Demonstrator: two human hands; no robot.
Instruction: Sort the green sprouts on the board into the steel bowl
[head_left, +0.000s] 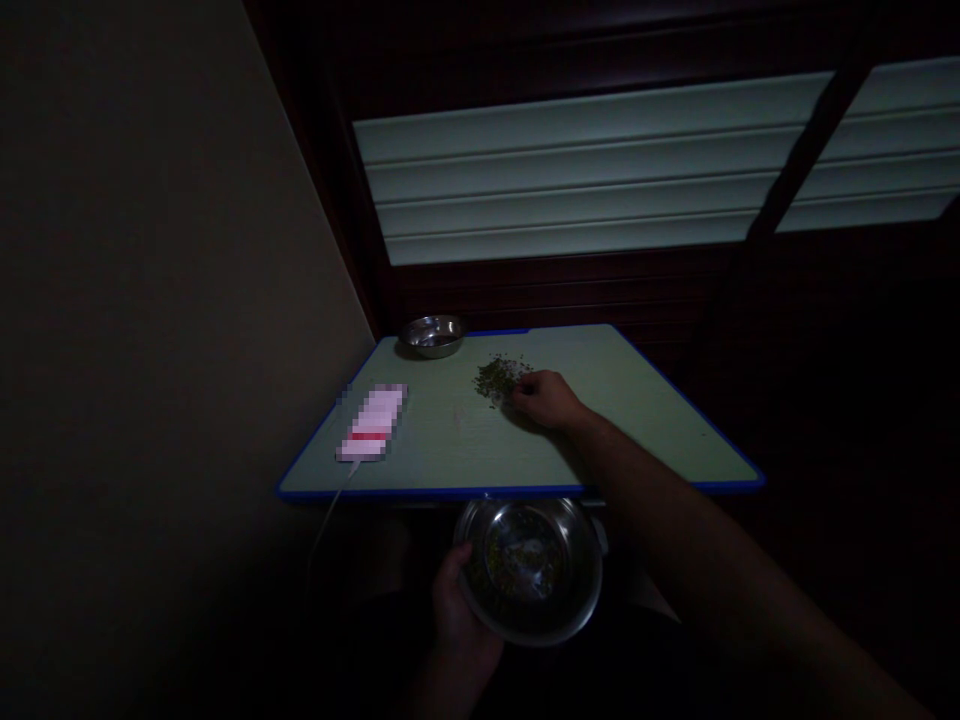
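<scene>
My left hand [463,615] grips the left rim of a shiny metal bowl [587,590], holding it below the table's front edge. Small green bits lie scattered over the bowl's bottom. On the table, my right hand [549,400] is closed, its fingertips pressed together at the right side of a small heap of green beans or seeds [496,378]. Whether anything sits between those fingertips is hidden.
The pale green table [645,440] has a blue edge. At its back left stands a smaller metal bowl [433,345] with something dark inside. A lit phone [373,425] with a white cable [330,515] lies at the left. A wall [172,300] rises on the left.
</scene>
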